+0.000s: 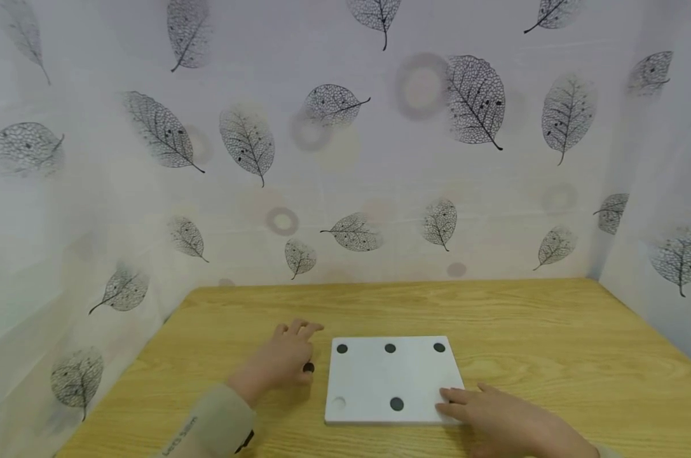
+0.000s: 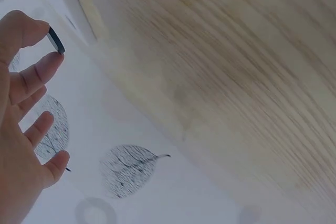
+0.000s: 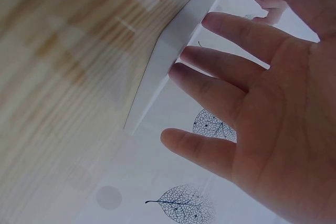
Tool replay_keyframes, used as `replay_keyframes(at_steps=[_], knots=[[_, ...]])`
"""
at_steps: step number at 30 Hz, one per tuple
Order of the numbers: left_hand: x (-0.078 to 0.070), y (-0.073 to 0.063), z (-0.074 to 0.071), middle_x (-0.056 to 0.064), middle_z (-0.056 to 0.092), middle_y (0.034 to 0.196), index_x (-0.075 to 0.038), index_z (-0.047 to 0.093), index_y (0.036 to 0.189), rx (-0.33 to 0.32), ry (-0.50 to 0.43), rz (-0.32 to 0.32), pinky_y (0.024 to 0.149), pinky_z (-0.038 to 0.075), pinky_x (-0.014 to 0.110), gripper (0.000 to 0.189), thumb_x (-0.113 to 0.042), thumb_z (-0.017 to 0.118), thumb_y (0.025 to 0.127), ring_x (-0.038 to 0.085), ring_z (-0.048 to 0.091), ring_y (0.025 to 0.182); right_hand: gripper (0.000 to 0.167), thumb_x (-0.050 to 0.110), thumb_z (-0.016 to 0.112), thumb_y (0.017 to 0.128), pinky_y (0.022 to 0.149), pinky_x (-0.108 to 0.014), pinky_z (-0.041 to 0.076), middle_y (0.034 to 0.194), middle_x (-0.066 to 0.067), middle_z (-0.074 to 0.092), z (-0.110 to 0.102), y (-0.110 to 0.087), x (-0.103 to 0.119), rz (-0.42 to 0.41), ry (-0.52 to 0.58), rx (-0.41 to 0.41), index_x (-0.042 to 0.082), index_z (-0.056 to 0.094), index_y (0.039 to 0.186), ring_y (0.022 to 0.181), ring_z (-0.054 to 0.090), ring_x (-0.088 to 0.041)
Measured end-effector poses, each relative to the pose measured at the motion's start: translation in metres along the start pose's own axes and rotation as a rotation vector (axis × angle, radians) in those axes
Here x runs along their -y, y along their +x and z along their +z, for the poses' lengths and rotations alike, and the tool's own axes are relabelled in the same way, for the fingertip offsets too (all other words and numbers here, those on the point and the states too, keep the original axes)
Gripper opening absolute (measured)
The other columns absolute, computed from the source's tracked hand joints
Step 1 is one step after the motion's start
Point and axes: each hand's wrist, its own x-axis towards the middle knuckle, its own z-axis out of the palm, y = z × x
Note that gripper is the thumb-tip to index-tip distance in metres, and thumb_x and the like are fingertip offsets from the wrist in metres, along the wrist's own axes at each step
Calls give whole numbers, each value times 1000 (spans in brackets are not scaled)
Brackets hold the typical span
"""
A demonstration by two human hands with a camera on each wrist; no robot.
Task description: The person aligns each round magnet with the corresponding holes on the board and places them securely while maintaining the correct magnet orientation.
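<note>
A thin dark disc [image 1: 308, 367] is pinched between the thumb and index finger of my left hand [image 1: 282, 356], left of a white board [image 1: 365, 378]. In the left wrist view the disc [image 2: 56, 40] is seen nearly edge-on, the other fingers spread. Three dark round discs line the board's far side, and another dark disc [image 1: 397, 404] sits in the near middle. A shallow round recess [image 1: 338, 402] shows at its near left corner. My right hand [image 1: 502, 416] rests its fairly straight fingers on the near right corner, covering most of it.
The board lies on a wood-grain table [image 1: 522, 337]. White curtains [image 1: 368, 172] printed with dark leaves hang behind the table and along both sides.
</note>
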Motion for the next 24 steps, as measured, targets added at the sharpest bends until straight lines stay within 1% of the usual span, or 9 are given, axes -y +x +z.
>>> replay_keyframes(at_steps=[6, 10, 14, 18, 24], knots=[[-24, 6, -6, 3, 38, 130, -19, 50, 57, 14, 49, 87, 85, 34, 47, 28, -34, 68, 71, 25, 32, 116, 57, 32, 70, 72, 89, -49, 35, 128, -2, 46, 0, 2, -1, -44, -54, -17, 19, 51, 125, 117, 43, -17], [-36, 8, -8, 0, 37, 132, -17, 53, 62, 62, 67, 115, 87, 34, 44, 27, -37, 68, 73, 22, 31, 118, 57, 31, 70, 72, 89, -50, 35, 129, -2, 46, 2, 2, -1, -48, -53, -13, 20, 51, 125, 117, 42, -16], [-44, 8, -7, -3, 35, 133, -18, 55, 63, 108, 39, 129, 90, 32, 44, 23, -34, 69, 72, 21, 29, 120, 58, 28, 71, 71, 90, -51, 33, 130, -3, 45, 1, 2, -1, -33, -24, -3, 20, 50, 125, 118, 42, -17], [-49, 8, -5, -4, 35, 133, -18, 56, 63, 115, 36, 146, 90, 31, 44, 21, -32, 71, 70, 22, 30, 121, 59, 25, 72, 71, 91, -53, 31, 131, -3, 44, 0, 2, 0, -9, 17, 17, 20, 50, 126, 117, 42, -18], [-52, 7, -2, -4, 36, 132, -18, 57, 64, 104, 47, 168, 89, 31, 43, 20, -31, 71, 69, 23, 31, 120, 60, 27, 72, 70, 91, -53, 31, 131, -4, 44, 0, 3, 0, -9, 6, 17, 20, 50, 126, 116, 44, -17]])
